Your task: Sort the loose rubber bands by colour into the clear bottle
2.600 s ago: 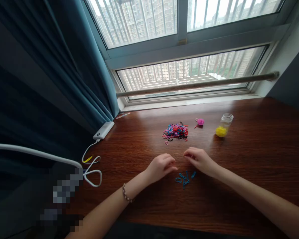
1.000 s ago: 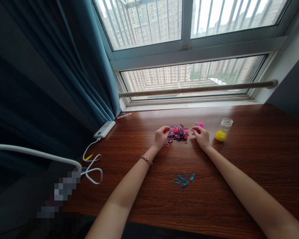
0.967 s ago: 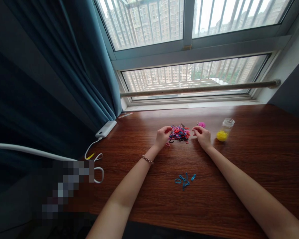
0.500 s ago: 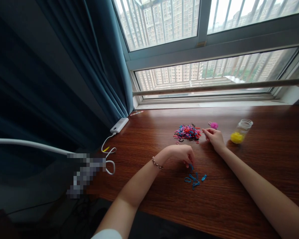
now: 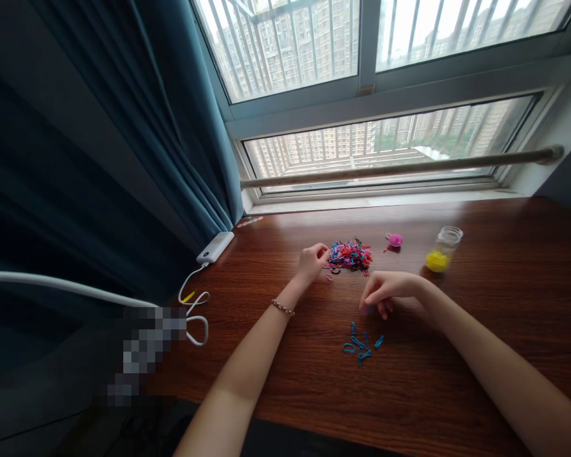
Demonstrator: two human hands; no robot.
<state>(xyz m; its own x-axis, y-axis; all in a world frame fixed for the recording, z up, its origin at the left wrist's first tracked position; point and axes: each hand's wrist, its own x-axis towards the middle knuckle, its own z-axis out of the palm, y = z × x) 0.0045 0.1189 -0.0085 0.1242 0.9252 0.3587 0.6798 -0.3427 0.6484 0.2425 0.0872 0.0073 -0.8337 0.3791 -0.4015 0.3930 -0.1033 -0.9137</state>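
A heap of small mixed-colour elastic bands (image 5: pixel 349 255) lies on the brown wooden table (image 5: pixel 480 330) near the window. My left hand (image 5: pixel 312 261) rests at the heap's left edge, fingers curled in a pinch; what they hold is too small to make out. My right hand (image 5: pixel 386 291) hovers closer to me, fingers bunched and pointing down, just above a small cluster of blue bands (image 5: pixel 360 341). Something small and bluish shows under its fingertips, but I cannot make it out.
A small glass jar (image 5: pixel 441 249) with yellow contents stands right of the heap, with a pink lid (image 5: pixel 395 240) between them. A white power bank (image 5: pixel 215 247) with a looped white cable (image 5: pixel 194 309) lies at the table's left edge by the blue curtain (image 5: pixel 171 127).
My left hand went back from the blue cluster to the heap. My right hand came from the heap's right side down to just above the blue cluster.
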